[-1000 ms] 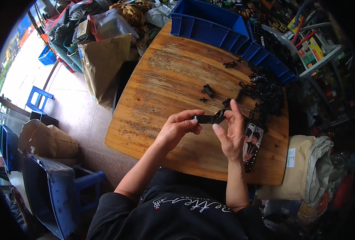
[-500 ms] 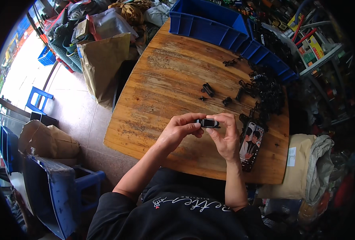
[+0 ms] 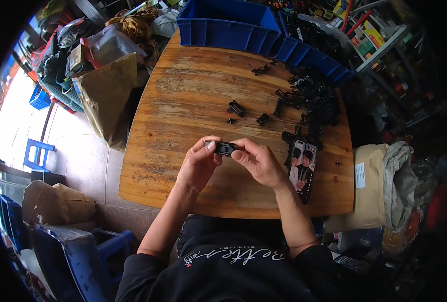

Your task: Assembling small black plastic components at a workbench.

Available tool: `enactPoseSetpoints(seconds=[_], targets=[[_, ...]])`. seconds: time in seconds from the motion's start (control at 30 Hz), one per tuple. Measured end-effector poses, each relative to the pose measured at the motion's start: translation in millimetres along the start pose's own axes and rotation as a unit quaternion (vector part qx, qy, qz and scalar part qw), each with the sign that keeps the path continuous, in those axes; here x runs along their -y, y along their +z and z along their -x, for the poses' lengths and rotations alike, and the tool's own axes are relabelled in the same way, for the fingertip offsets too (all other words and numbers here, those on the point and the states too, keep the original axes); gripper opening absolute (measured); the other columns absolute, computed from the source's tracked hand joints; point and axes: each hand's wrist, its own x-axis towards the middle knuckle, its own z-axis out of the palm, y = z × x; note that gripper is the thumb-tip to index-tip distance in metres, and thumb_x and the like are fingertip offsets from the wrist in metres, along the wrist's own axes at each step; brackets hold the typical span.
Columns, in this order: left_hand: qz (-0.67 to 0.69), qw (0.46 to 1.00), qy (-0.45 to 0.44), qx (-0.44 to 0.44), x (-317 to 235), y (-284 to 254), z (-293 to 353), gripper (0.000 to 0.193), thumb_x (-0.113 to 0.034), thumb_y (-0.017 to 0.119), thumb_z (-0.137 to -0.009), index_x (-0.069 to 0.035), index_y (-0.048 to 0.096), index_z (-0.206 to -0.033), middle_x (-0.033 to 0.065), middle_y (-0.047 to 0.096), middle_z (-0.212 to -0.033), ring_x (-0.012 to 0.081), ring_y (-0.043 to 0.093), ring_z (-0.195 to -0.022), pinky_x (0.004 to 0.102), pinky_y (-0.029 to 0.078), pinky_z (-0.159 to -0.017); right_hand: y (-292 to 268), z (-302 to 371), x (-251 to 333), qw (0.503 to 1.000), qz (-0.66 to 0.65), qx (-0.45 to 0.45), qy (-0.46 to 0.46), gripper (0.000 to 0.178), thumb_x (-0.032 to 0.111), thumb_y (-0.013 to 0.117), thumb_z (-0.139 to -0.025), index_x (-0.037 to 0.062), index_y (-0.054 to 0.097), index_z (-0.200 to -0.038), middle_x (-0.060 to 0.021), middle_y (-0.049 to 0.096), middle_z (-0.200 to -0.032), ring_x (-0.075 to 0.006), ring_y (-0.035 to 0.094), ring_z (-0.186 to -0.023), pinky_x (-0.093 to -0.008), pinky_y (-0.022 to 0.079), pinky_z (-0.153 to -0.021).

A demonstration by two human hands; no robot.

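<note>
A small black plastic part [image 3: 224, 148], oblong with a hollow in its face, is held level between both hands above the near half of the wooden table [image 3: 153, 136]. My left hand [image 3: 199, 162] pinches its left end, thumb on top. At the other end my right hand [image 3: 260, 163] has thumb and fingers closed on it. Just beyond lie a similar loose black part [image 3: 236, 108], a smaller black piece [image 3: 262, 119] and a tiny one [image 3: 230, 121]. A phone [image 3: 302, 166] with a lit screen rests right of my right hand, against black pieces.
A heap of black plastic parts [image 3: 321, 103] covers the table's right side. Blue bins [image 3: 228, 36] stand along the far edge, one holding black parts. Paper sacks flank the table, one at the left [image 3: 107, 100] and one at the right [image 3: 372, 166]. A blue stool [image 3: 38, 153] stands on the floor.
The view has shifted, so the table sits further left. Both hands still hold the black part; my right hand has turned, its thumb now lying along the part's right end.
</note>
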Motion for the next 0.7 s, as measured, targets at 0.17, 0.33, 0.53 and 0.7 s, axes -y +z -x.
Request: enactPoseSetpoints(seconds=[0.17,0.33,0.53,0.7], targets=[[0.108,0.994,0.001,-0.034,-6,3,-6,0.020,-0.027,0.048,-0.092,-0.010,0.059,-0.095,0.0080,0.060,-0.096,0.0189,0.055,-0.091,0.0309,0.045,-0.073,-93,-63,-20,0.831,0.511,-0.174,0.132,0.054,0.043,0.067,-0.076,-0.0045,0.049,-0.096,-0.0259,0.060,-0.091,-0.0360,0.060,-0.085,-0.0423,0.048,-0.072],[0.154,0.984,-0.028,-0.080,-10,10,-6,0.020,-0.025,0.048,-0.092,-0.009,0.060,-0.090,0.0082,0.060,-0.098,0.0195,0.055,-0.089,0.0315,0.045,-0.073,-107,-66,-38,0.880,0.454,-0.094,0.105,0.030,0.015,0.069,-0.074,0.0000,0.054,-0.095,-0.0144,0.061,-0.080,-0.0283,0.061,-0.074,-0.0370,0.047,-0.069],[-0.068,0.992,-0.041,-0.095,-9,5,-3,0.021,-0.017,0.059,-0.083,-0.005,0.059,-0.100,0.0071,0.061,-0.098,0.0129,0.055,-0.070,0.0257,0.045,-0.061,-26,-21,16,0.945,0.304,-0.025,-0.119,0.023,0.004,0.063,-0.072,0.0033,0.056,-0.094,-0.0061,0.056,-0.083,-0.0156,0.058,-0.071,-0.0289,0.049,-0.064],[-0.158,0.983,-0.052,-0.073,-13,16,2,0.021,-0.008,0.058,-0.080,-0.002,0.059,-0.100,0.0073,0.063,-0.081,0.0107,0.056,-0.064,0.0219,0.044,-0.054,-16,-12,27,0.964,0.209,0.097,-0.134,0.022,0.008,0.067,-0.075,0.0032,0.058,-0.094,-0.0059,0.057,-0.084,-0.0156,0.059,-0.073,-0.0288,0.050,-0.065]])
